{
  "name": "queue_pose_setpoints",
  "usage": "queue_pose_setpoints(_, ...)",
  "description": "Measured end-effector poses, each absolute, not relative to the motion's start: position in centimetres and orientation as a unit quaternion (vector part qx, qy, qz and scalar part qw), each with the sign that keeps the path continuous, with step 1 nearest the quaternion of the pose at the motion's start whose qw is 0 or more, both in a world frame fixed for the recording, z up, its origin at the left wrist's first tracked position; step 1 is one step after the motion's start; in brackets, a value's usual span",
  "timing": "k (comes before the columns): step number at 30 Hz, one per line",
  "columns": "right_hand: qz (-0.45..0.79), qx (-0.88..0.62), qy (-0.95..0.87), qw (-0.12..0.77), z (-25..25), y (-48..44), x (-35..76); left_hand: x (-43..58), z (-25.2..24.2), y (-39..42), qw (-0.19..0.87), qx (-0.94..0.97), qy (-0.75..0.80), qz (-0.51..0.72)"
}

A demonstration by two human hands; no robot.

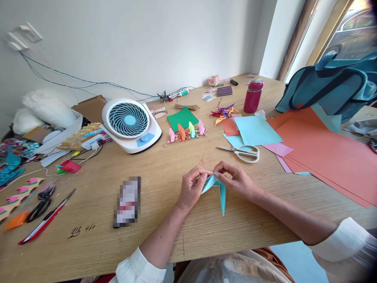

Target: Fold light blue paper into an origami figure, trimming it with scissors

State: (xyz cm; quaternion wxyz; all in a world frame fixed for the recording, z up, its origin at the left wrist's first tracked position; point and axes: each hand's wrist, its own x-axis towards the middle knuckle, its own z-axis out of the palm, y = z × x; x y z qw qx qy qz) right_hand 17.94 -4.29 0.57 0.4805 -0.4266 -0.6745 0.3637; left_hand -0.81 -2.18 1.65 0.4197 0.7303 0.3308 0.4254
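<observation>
A folded piece of light-blue paper (pixel 222 196) is held above the front of the table, with one narrow pointed leg hanging down. My left hand (pixel 193 184) pinches its left part between thumb and fingers. Thumb and forefinger of my right hand (pixel 237 180) close on its top edge, close to the left fingertips. Just beyond my right hand lie white-handled scissors (pixel 247 153), blades to the left. Several small folded paper figures (pixel 182 133) in pink, orange and green stand behind, near a green paper sheet (pixel 182 118).
A white fan (pixel 129 122) stands back left. Light-blue square sheets (pixel 259 129) and large orange sheets (pixel 332 157) lie right, by a teal bag (pixel 326 86) and a magenta bottle (pixel 253 97). A red cutter knife (pixel 47 220) and a pixelated object (pixel 127 202) lie left.
</observation>
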Motion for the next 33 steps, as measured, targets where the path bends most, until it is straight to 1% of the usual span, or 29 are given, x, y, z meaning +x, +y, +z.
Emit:
queue_pose_setpoints(4,0.359,-0.423,-0.662,0.504,0.6,-4.2,18.2,-0.9,1.6,-2.3,0.426,0.727,0.336,0.42)
queue_pose_setpoints(6,0.358,-0.423,-0.65,0.52,0.6,-4.1,18.4,-0.9,1.6,-2.4,0.411,0.733,0.34,0.422)
queue_pose_setpoints(8,0.36,-0.425,-0.636,0.533,0.4,-4.1,18.5,-0.9,1.5,-2.4,0.37,0.757,0.333,0.424)
queue_pose_setpoints(12,0.385,-0.417,-0.617,0.545,-0.1,-3.9,18.6,-0.9,1.1,-2.2,0.253,0.803,0.298,0.45)
queue_pose_setpoints(15,0.397,-0.404,-0.616,0.547,-0.2,-3.8,18.6,-0.9,0.6,-2.0,0.203,0.807,0.301,0.466)
queue_pose_setpoints(20,0.364,-0.397,-0.648,0.539,0.1,-3.9,18.6,-1.0,0.4,-1.7,0.166,0.81,0.307,0.471)
queue_pose_setpoints(25,0.305,-0.394,-0.673,0.547,0.6,-4.1,18.8,-1.2,0.7,-1.5,0.132,0.841,0.267,0.452)
queue_pose_setpoints(33,0.216,-0.356,-0.739,0.529,0.7,-3.9,19.4,-1.3,0.8,-1.5,0.138,0.838,0.257,0.461)
